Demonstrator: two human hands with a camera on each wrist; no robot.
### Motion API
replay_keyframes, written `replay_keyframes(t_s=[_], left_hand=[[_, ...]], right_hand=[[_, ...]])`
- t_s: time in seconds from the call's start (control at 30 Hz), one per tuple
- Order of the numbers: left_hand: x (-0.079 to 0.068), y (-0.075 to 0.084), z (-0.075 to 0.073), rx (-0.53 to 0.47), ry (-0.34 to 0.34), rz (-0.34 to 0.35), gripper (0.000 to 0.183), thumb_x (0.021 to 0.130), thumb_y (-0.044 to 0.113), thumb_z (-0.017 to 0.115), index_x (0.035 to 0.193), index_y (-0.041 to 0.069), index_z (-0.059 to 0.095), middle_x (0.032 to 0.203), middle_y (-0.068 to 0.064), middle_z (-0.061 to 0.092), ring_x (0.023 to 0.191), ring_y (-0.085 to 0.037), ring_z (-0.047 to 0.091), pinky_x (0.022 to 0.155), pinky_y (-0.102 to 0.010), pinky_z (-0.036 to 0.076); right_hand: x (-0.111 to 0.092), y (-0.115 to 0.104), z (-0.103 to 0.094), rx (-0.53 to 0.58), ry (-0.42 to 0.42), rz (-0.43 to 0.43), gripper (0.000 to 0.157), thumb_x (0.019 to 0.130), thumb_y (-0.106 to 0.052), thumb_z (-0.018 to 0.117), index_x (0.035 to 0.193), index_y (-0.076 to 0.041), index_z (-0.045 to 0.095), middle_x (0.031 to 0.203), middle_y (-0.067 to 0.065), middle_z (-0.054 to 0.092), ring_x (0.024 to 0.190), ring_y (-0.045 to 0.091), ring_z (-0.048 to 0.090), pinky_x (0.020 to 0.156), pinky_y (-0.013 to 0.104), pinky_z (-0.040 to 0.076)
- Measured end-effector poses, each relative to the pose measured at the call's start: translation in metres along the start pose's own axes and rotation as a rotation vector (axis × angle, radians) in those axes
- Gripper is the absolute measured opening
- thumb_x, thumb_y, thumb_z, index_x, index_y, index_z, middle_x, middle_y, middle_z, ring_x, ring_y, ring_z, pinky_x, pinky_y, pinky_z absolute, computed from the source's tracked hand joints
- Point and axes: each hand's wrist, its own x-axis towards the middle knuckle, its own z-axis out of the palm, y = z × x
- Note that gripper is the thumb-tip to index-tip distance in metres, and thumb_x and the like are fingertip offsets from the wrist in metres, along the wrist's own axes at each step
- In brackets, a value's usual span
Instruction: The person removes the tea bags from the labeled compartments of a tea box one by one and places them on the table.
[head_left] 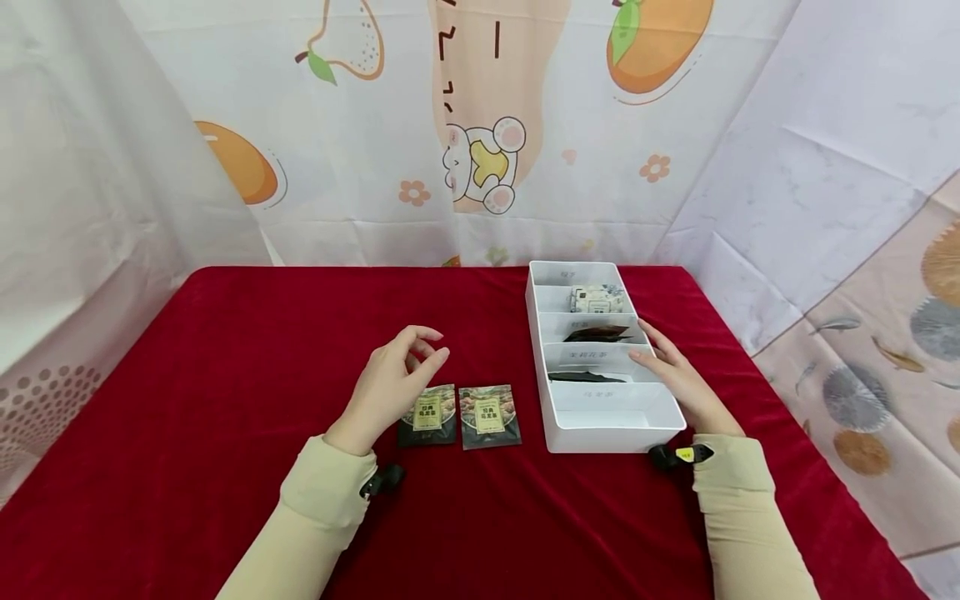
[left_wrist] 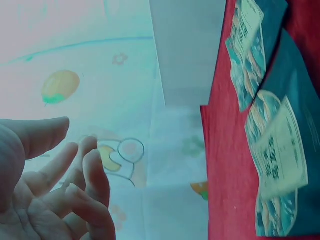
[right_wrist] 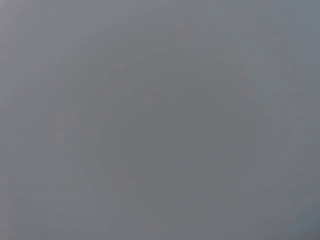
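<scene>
Over the red cloth, my left hand point(head_left: 392, 379) hovers with fingers loosely bent and nothing in them, overlapping the corner of a dark tea sachet point(head_left: 427, 421). Beside that sachet lies a matching tea sachet point(head_left: 490, 417), flat, label up. In the left wrist view both sachets show at the right, apart from the fingers point(left_wrist: 97, 172). My right hand point(head_left: 678, 379) holds the right wall of a white divided box point(head_left: 611, 440), its thumb reaching over the rim. The right wrist view is a grey blur, showing no fingers.
Inside the box, one compartment has patterned white packets point(head_left: 597, 297), another brown sachets point(head_left: 597, 333), and a third a dark sachet point(head_left: 585, 377). Red cloth point(head_left: 247, 400) covers the table. A printed curtain point(head_left: 360, 167) hangs behind its far edge.
</scene>
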Motion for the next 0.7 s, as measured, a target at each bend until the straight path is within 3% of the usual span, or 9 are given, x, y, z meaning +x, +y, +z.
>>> replay_keyframes(t_s=[0.1,0.37,0.7], left_hand=[[0.0,0.006,0.003,-0.016,0.01,0.019,0.029,0.098,0.032,0.063,0.123,0.019,0.061,0.099,0.0,0.065,0.072,-0.018,0.055,0.059,-0.032,0.047],[0.008,0.027,0.014,0.014,-0.035,0.099,0.027,0.098,0.032,0.062,0.121,0.019,0.065,0.099,0.003,0.067,0.072,-0.015,0.056,0.062,-0.032,0.048],[0.019,0.061,0.045,0.123,-0.119,0.244,0.025,0.098,0.032,0.062,0.117,0.017,0.07,0.1,0.008,0.068,0.066,-0.008,0.054,0.064,-0.026,0.048]], right_hand=[[0.0,0.0,0.0,0.008,-0.004,-0.002,0.075,0.103,-0.04,0.051,0.161,-0.03,0.004,0.159,0.022,0.021,0.133,0.031,0.04,0.087,0.019,0.046],[-0.001,0.001,0.0,0.058,-0.016,0.003,0.074,0.103,-0.039,0.051,0.16,-0.031,0.005,0.156,0.018,0.027,0.107,0.001,0.056,0.086,0.021,0.051],[0.0,0.001,-0.001,0.089,-0.027,-0.004,0.073,0.103,-0.037,0.051,0.161,-0.031,0.005,0.154,0.017,0.028,0.104,-0.001,0.058,0.086,0.022,0.052]])
